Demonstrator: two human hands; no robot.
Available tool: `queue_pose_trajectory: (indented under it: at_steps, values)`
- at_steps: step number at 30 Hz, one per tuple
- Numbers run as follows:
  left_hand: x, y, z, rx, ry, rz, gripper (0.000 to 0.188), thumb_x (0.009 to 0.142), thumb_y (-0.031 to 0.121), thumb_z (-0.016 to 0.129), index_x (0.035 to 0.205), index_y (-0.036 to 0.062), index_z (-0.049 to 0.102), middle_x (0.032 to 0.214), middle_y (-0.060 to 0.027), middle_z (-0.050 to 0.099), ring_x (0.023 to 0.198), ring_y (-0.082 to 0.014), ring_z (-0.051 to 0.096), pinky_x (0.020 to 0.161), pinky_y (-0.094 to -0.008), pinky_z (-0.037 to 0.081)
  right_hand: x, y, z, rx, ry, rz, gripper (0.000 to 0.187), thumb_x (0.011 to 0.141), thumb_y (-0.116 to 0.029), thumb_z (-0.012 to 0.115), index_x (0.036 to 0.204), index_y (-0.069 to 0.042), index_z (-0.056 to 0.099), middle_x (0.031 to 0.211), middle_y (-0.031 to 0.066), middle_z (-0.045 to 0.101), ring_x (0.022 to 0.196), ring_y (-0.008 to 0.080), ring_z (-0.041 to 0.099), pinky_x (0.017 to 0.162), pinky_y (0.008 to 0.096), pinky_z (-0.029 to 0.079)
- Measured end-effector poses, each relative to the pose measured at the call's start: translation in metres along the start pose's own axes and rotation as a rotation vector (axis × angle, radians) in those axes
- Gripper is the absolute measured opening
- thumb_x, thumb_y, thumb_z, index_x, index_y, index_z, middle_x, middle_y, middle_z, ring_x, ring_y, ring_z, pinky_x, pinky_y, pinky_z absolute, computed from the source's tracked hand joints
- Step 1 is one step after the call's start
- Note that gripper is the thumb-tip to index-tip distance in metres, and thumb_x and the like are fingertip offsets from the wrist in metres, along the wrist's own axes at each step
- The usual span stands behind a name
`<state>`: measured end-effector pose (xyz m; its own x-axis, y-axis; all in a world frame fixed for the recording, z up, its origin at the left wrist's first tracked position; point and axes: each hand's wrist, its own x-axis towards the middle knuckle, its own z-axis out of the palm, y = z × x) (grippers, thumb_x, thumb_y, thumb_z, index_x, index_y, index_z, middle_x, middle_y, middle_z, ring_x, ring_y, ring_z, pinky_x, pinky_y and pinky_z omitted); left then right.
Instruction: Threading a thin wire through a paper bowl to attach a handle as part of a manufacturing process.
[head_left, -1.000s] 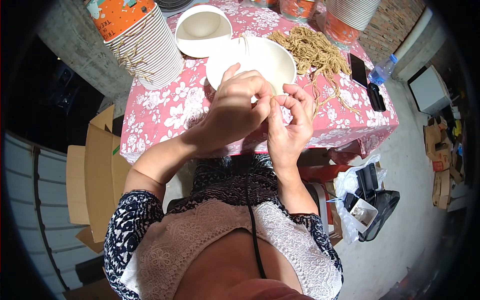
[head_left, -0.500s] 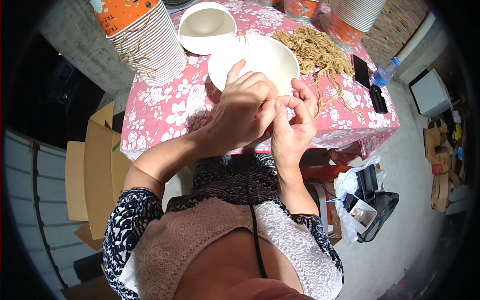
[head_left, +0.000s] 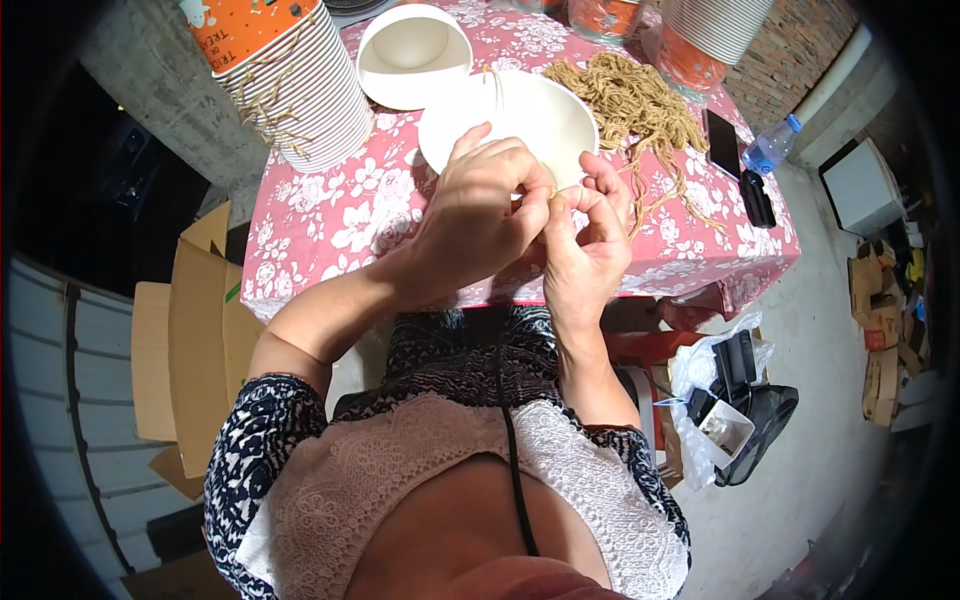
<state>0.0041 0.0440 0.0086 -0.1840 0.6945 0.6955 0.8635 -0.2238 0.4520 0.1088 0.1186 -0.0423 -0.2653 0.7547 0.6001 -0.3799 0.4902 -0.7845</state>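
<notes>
Here, the left hand (head_left: 485, 205) and right hand (head_left: 590, 245) have fingertips (head_left: 557, 207) pinched closed around a tiny, unclear yellowish bit (head_left: 554, 191) near a white bowl (head_left: 570, 122).

Surface cloth (head_left: 312, 228) pink, white floral print — front bowl (head_left: 530, 112) white, cord pile (head_left: 632, 105) tan. Cup stack (head_left: 305, 95) orange print up top, white bands below. Phone (head_left: 721, 143) black; bottle cap (head_left: 793, 122) blue. Sleeves (head_left: 258, 440) navy-and-white patterned — yoke (head_left: 325, 490) white floral lace.
</notes>
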Motion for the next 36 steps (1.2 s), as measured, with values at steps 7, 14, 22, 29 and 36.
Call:
queue_pose_trajectory:
  at_steps: [7,14,22,29,36]
  values:
    - [0.003,0.004,-0.004,-0.016,-0.048,-0.100,0.010,0.084,0.008,0.063,0.075,0.0048,0.060,0.076,-0.0071,0.062,0.076,-0.0252,0.062,0.110,-0.0571,0.030,0.000,0.000,-0.002,0.031,-0.018,-0.007,0.006,0.082,0.003,0.067,0.084,-0.002,0.064,0.130,0.0166,0.052,0.113,0.0221,0.049,0.103,0.0385,0.038]
    - [0.004,0.003,-0.004,0.005,-0.065,-0.082,0.009,0.085,0.009,0.062,0.077,0.0044,0.060,0.076,-0.0073,0.062,0.076,-0.0254,0.063,0.110,-0.0576,0.030,-0.002,0.000,-0.006,-0.030,-0.024,-0.053,0.007,0.081,0.003,0.067,0.085,-0.002,0.065,0.129,0.0178,0.053,0.116,0.0256,0.049,0.104,0.0403,0.038]
    - [0.002,0.001,-0.004,0.035,-0.054,-0.004,0.005,0.084,0.007,0.063,0.080,0.0042,0.061,0.076,-0.0077,0.062,0.075,-0.0272,0.062,0.108,-0.0585,0.032,-0.002,-0.004,-0.005,-0.229,0.031,-0.176,0.006,0.081,-0.002,0.069,0.086,-0.001,0.065,0.123,0.0196,0.056,0.115,0.0308,0.049,0.101,0.0436,0.038]
    - [0.002,0.000,-0.007,0.043,-0.069,0.049,0.004,0.082,0.005,0.065,0.079,0.0056,0.062,0.077,-0.0055,0.064,0.075,-0.0235,0.065,0.109,-0.0576,0.032,0.003,-0.005,-0.004,-0.245,0.020,-0.137,0.006,0.081,-0.001,0.069,0.083,-0.001,0.063,0.118,0.0172,0.057,0.110,0.0290,0.050,0.098,0.0416,0.040]
    - [0.001,0.000,-0.011,0.077,-0.135,0.085,0.007,0.083,0.004,0.063,0.089,0.0058,0.060,0.084,-0.0048,0.067,0.079,-0.0234,0.066,0.109,-0.0656,0.029,0.000,-0.006,-0.006,-0.030,0.018,-0.063,0.005,0.087,0.002,0.065,0.084,0.000,0.061,0.121,0.0158,0.053,0.094,0.0174,0.055,0.075,0.0303,0.050]
